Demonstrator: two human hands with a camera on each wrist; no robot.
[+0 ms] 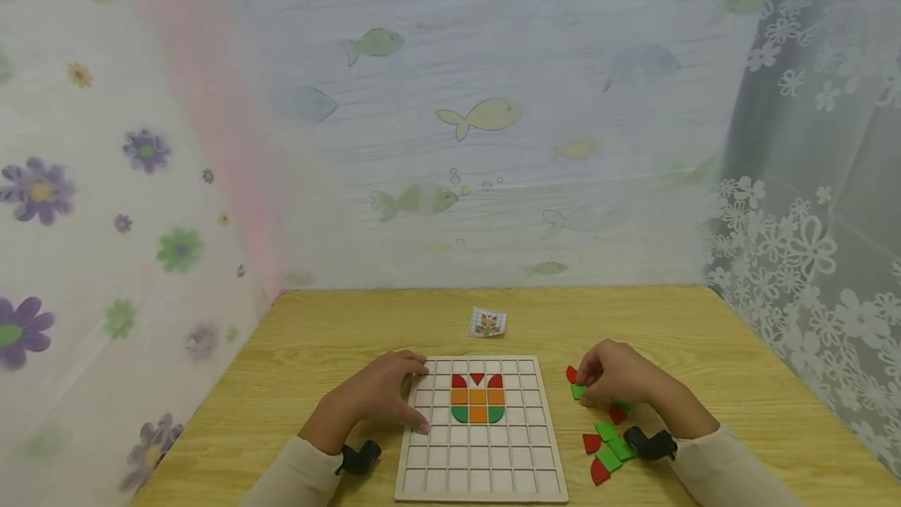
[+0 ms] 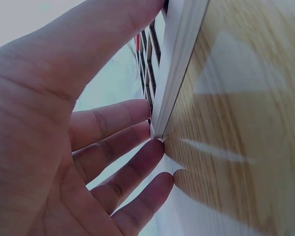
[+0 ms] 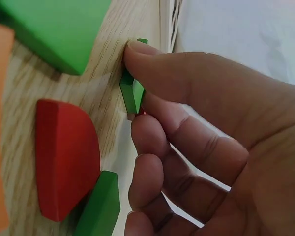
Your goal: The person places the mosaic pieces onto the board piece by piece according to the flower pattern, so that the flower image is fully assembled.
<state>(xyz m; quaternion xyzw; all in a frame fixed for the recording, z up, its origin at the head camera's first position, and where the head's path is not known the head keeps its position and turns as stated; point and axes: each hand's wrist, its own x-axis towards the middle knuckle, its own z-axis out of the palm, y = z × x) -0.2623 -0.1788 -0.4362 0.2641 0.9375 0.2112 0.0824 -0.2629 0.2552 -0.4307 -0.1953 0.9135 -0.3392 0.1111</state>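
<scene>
Green tile (image 1: 578, 392) pinched, right of board (image 1: 479, 480)

Right hand (image 1: 619, 372) pinches tile, thumb against fingers; can't tell if red piece (image 1: 572, 374) just beside is also held. Left hand (image 1: 376, 393) spread wide at board's left edge. Probably best: grip tile by edges, separate red, steady board with left.

Work surface: table (image 1: 317, 343), yellowish wood grain, its far edge meeting the rear sheet (image 1: 486, 241). The rear sheet is pale, printed with faint water lines, bubbles (image 1: 454, 179) and fish, including a yellow fish (image 1: 493, 113) and, above left of it, a green fish (image 1: 380, 43). Left side: whitish sheet (image 1: 127, 272) bearing purple, green and orange flowers; a pink band (image 1: 197, 100) borders it. Right side: greyish curtain (image 1: 859, 178) with white floral pattern.
</scene>
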